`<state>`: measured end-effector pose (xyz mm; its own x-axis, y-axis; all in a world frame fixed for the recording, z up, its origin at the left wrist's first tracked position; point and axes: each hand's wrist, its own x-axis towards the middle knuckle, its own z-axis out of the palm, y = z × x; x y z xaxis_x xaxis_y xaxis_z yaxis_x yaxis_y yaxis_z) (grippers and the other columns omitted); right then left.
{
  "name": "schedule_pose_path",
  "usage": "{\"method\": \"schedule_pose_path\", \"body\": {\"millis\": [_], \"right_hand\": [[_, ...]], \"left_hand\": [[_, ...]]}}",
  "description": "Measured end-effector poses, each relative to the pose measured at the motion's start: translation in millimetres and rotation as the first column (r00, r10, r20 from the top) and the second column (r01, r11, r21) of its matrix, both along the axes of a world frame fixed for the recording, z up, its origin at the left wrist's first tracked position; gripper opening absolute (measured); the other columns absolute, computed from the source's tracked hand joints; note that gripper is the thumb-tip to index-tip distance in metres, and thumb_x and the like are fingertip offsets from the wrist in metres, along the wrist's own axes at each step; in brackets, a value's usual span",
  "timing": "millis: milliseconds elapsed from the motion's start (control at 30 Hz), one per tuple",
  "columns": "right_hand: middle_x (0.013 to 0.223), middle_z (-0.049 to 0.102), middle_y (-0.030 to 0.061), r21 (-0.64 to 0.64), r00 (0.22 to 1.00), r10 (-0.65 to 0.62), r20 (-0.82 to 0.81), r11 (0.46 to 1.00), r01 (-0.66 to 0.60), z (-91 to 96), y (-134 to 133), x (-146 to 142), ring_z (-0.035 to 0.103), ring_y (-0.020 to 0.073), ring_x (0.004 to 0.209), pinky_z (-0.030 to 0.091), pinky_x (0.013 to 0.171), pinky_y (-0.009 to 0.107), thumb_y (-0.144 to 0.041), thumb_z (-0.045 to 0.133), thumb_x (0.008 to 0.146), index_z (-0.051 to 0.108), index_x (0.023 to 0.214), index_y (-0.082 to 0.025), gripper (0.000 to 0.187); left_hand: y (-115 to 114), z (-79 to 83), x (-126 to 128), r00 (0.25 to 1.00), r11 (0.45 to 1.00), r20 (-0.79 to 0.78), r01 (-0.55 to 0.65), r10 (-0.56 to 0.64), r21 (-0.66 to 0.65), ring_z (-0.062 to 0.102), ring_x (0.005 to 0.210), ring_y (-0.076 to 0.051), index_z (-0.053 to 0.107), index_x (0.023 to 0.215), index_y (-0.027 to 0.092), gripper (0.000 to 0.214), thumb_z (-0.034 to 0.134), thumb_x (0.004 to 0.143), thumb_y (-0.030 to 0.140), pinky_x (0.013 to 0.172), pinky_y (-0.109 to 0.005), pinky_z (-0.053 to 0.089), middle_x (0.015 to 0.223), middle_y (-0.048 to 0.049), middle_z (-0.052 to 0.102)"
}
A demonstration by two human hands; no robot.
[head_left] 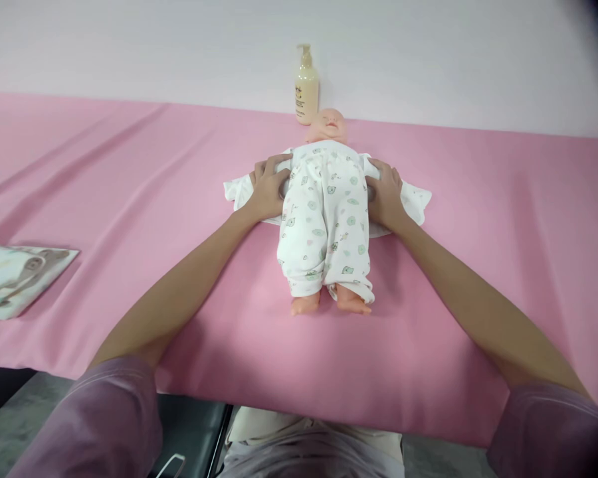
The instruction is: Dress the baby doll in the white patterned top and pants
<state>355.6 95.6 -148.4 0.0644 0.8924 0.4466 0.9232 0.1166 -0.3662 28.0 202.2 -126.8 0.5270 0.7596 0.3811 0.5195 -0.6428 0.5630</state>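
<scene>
A baby doll (329, 126) lies on its back in the middle of the pink-covered table (129, 172), feet toward me. It wears white printed trousers (326, 219), and a white top (413, 196) is spread out under it to both sides. My left hand (268, 188) grips the trousers' waistband at the doll's left-hand side, fingers curled round the cloth. On the other side my right hand (385, 192) grips the waistband the same way. Bare doll feet (329, 303) stick out of the trouser legs.
A cream pump bottle (305, 86) stands behind the doll's head, against the wall. A folded printed cloth (14, 275) lies near the table's front left edge. A dark chair (189, 431) shows below the table edge.
</scene>
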Motion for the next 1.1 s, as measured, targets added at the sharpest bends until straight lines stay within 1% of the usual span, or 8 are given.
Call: {"method": "schedule_pose_path", "body": {"millis": [167,367,433,600,733,867,1000,1100], "right_hand": [[0.182,0.051,0.0159,-0.009,0.997,-0.07,0.03,0.997,0.07,-8.8,7,0,0.046,0.0502,0.168,0.036,0.14,0.077,-0.072,0.063,0.109,0.075,0.149,-0.031,0.059],[0.174,0.059,0.0141,0.05,0.995,-0.074,-0.07,0.996,0.077,-13.2,12,4,0.054,0.0464,0.16,0.04,0.139,0.076,-0.066,0.062,0.109,0.079,0.131,-0.029,0.046],[0.178,0.056,0.013,0.043,0.997,-0.043,-0.065,0.998,0.046,-14.1,10,5,0.05,0.0477,0.163,0.038,0.14,0.077,-0.067,0.063,0.109,0.08,0.133,-0.029,0.048],[0.183,0.049,0.0113,0.028,0.998,0.015,-0.069,1.0,-0.013,-15.8,8,1,0.036,0.0505,0.173,0.019,0.147,0.083,-0.071,0.065,0.107,0.077,0.15,-0.032,0.059],[0.174,0.058,0.0125,0.059,0.992,-0.018,-0.126,0.998,0.025,-13.9,9,-3,0.047,0.0486,0.162,0.031,0.142,0.081,-0.065,0.064,0.108,0.08,0.147,-0.033,0.053],[0.168,0.065,0.0132,0.081,0.988,-0.059,-0.142,0.994,0.071,-10.1,8,-4,0.055,0.046,0.153,0.042,0.134,0.078,-0.057,0.062,0.109,0.082,0.133,-0.031,0.04],[0.165,0.068,0.0118,0.11,0.993,-0.055,-0.105,0.992,0.067,-8.9,5,0,0.06,0.0421,0.145,0.047,0.129,0.072,-0.05,0.056,0.112,0.081,0.12,-0.029,0.034],[0.168,0.065,0.0121,0.098,0.996,-0.065,-0.068,0.993,0.072,-9.1,2,1,0.059,0.0433,0.146,0.047,0.128,0.073,-0.049,0.054,0.112,0.081,0.12,-0.028,0.035]], "left_hand": [[5,-8.9,3,0.998,0.997,-0.016,-0.054,0.056,0.06,0.039,0.157,-0.055,0.083,0.134,0.03,0.078,0.081,0.085,0.092,0.137,-0.075,0.025,0.181,-0.0135,0.054],[3,-5.3,7,0.983,0.988,-0.129,-0.119,0.131,0.095,0.041,0.157,-0.054,0.081,0.144,0.029,0.076,0.065,0.099,0.088,0.135,-0.075,0.031,0.183,-0.0139,0.051],[1,-4.5,6,0.98,0.99,-0.168,-0.093,0.109,0.103,0.037,0.159,-0.056,0.081,0.145,0.028,0.08,0.067,0.096,0.089,0.135,-0.075,0.031,0.186,-0.0146,0.047],[2,-8.4,4,0.985,0.994,-0.156,-0.053,0.067,0.096,0.031,0.163,-0.058,0.085,0.134,0.025,0.077,0.078,0.089,0.087,0.138,-0.077,0.029,0.189,-0.0138,0.042],[4,-13.5,11,0.986,0.99,-0.131,-0.091,0.105,0.108,0.034,0.163,-0.054,0.086,0.13,0.026,0.059,0.077,0.096,0.073,0.139,-0.075,0.03,0.186,-0.0117,0.047],[0,-15.9,17,0.974,0.972,-0.086,-0.196,0.208,0.133,0.045,0.156,-0.047,0.085,0.133,0.032,0.039,0.063,0.109,0.055,0.134,-0.072,0.04,0.182,-0.0074,0.054],[-4,-14.5,14,0.972,0.962,-0.057,-0.214,0.227,0.169,0.053,0.148,-0.044,0.079,0.149,0.034,0.043,0.053,0.115,0.041,0.13,-0.069,0.045,0.176,-0.0088,0.062],[-4,-12.2,11,0.969,0.961,-0.092,-0.208,0.227,0.183,0.05,0.15,-0.045,0.081,0.145,0.033,0.042,0.054,0.116,0.045,0.13,-0.069,0.043,0.18,-0.0078,0.059]]}}
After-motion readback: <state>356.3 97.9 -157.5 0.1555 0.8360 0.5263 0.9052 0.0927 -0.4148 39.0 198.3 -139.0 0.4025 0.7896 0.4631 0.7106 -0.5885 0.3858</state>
